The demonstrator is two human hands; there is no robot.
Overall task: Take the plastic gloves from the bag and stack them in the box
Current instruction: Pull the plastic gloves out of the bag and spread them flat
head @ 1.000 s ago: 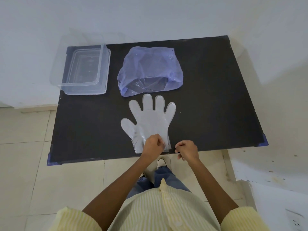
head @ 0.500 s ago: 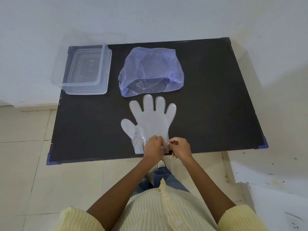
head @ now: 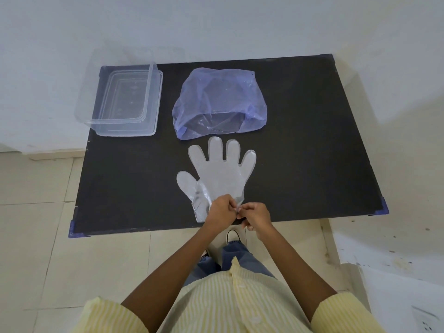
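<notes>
A clear plastic glove (head: pixel 219 173) lies flat on the black table (head: pixel 312 145), fingers pointing away from me, its cuff at the near edge. My left hand (head: pixel 219 209) and my right hand (head: pixel 255 216) meet at the cuff, both pinching its thin plastic. The purple plastic bag (head: pixel 219 102) sits just beyond the glove's fingertips, its mouth facing me. The clear plastic box (head: pixel 125 104) stands open at the far left corner of the table.
A white wall runs behind and to the right of the table. The box's clear lid (head: pixel 113 85) leans up along its far and left side. Tiled floor (head: pixel 43 236) and my shoe (head: pixel 233 236) show below the near edge.
My right hand has moved left from the table's near edge to the glove's cuff and now pinches it beside my left hand. The glove, bag and box have stayed put.
</notes>
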